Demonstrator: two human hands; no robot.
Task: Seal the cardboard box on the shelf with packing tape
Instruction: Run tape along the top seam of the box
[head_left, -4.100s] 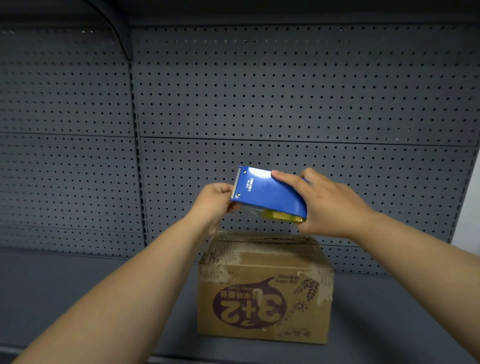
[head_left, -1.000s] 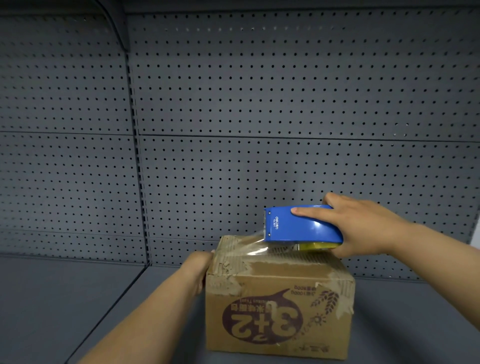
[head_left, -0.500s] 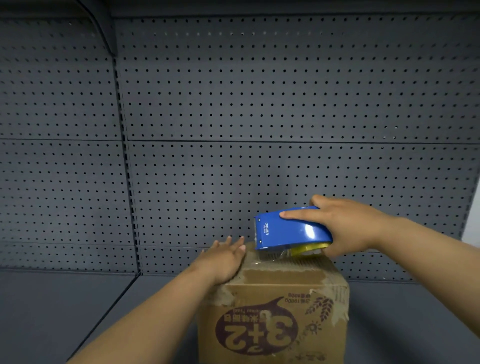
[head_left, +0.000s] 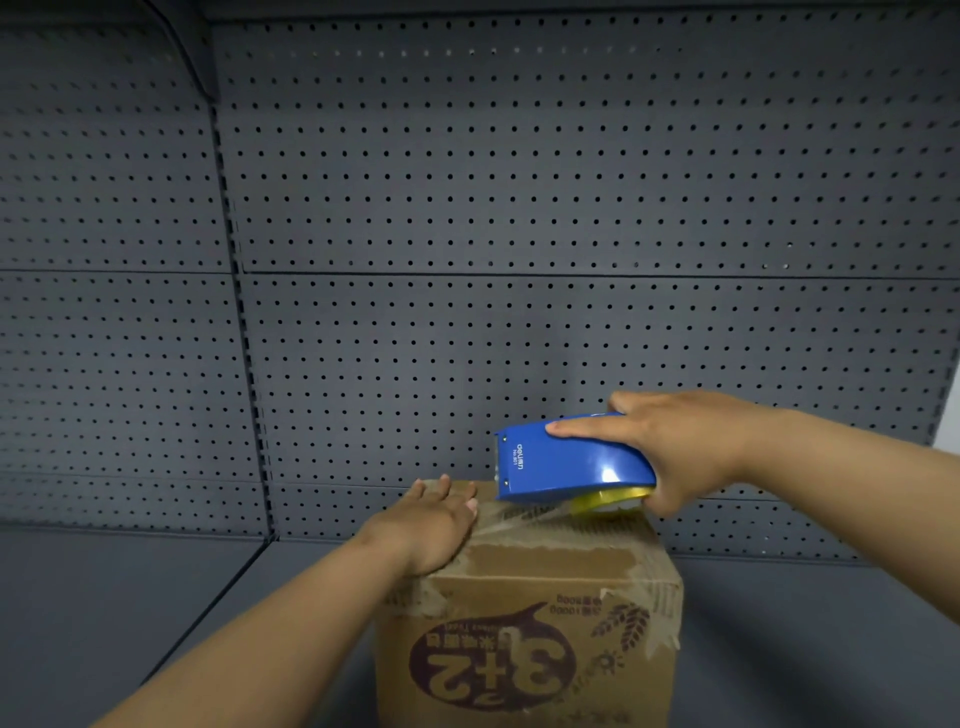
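A brown cardboard box (head_left: 524, 639) with an upside-down "3+2" print stands on the grey shelf at the bottom middle. Its top is closed and bears torn old tape. My left hand (head_left: 431, 525) lies flat, fingers spread, on the box's top left corner, over the end of a clear tape strip. My right hand (head_left: 675, 452) grips a blue tape dispenser (head_left: 566, 460) with a yellow roll, tilted over the top's far right part. A stretch of clear tape (head_left: 514, 517) runs from under my left hand to the dispenser.
A grey pegboard wall (head_left: 519, 208) rises right behind the box. The grey shelf floor (head_left: 130, 597) extends to the left and to the right of the box. A vertical upright (head_left: 244, 364) splits the back wall on the left.
My left hand went from the box's left side up onto its top left corner. My right hand drew the dispenser rightward across the top and tilted its front upward.
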